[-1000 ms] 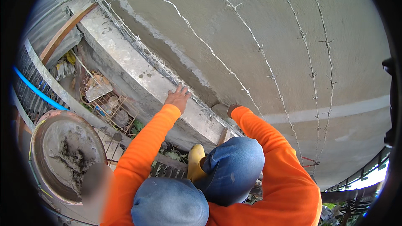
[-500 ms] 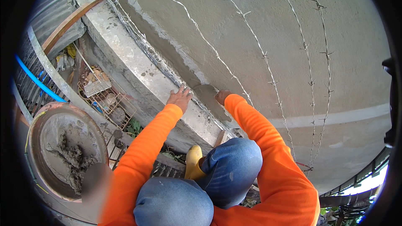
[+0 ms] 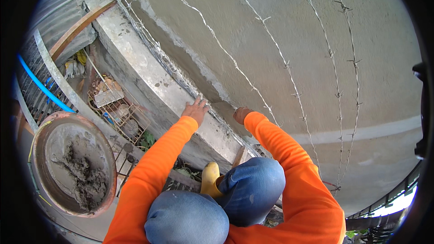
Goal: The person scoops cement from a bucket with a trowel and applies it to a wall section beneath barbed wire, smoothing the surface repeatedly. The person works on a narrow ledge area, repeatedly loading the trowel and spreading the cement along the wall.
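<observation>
The concrete ledge (image 3: 149, 81) is running diagonally from upper left to lower right along the foot of the grey plastered wall (image 3: 280, 31). The left hand (image 3: 195, 110) is resting on it with fingers spread, empty. The right hand (image 3: 242, 114) has shifted left since earlier, pressing the wall; its grip cannot be told. A mortar pan (image 3: 43, 131) is sitting at lower left.

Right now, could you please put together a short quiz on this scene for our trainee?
1. True or false: the left hand rests flat on the concrete ledge.
2. What fills the round pan? A water, B wet mortar, C gravel.
3. Which hand presses the plastered wall beside the barbed wire?

Key: 1 true; 2 B; 3 the right hand.
</observation>
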A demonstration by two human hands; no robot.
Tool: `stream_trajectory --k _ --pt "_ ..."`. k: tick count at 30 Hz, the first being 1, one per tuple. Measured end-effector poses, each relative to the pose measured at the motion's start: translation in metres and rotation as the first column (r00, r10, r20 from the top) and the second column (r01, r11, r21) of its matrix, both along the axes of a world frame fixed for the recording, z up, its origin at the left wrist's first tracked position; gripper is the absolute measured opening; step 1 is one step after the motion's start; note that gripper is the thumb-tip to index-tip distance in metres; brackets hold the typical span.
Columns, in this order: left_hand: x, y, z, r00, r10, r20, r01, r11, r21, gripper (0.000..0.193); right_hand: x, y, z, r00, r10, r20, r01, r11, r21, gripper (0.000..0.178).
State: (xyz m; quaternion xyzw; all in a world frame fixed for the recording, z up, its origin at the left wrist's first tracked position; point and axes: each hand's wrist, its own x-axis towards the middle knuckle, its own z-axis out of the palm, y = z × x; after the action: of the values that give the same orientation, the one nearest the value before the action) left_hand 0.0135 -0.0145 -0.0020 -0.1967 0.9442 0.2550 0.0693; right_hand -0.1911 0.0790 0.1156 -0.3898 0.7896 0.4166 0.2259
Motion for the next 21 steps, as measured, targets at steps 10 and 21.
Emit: stream_trajectory --k 10,21 --pt "0.003 0.002 -0.003 1.0 -0.003 -0.018 0.003 1.0 -0.025 0.064 -0.004 -0.057 -0.016 0.987 0.058 0.15 0.007 0.916 -0.402 0.049" --pt "-0.036 -0.019 0.002 0.992 -0.106 0.072 0.113 0.99 -0.089 0.072 0.05 0.121 0.057 0.956 -0.133 0.263 0.282 0.676 -0.681 0.04"
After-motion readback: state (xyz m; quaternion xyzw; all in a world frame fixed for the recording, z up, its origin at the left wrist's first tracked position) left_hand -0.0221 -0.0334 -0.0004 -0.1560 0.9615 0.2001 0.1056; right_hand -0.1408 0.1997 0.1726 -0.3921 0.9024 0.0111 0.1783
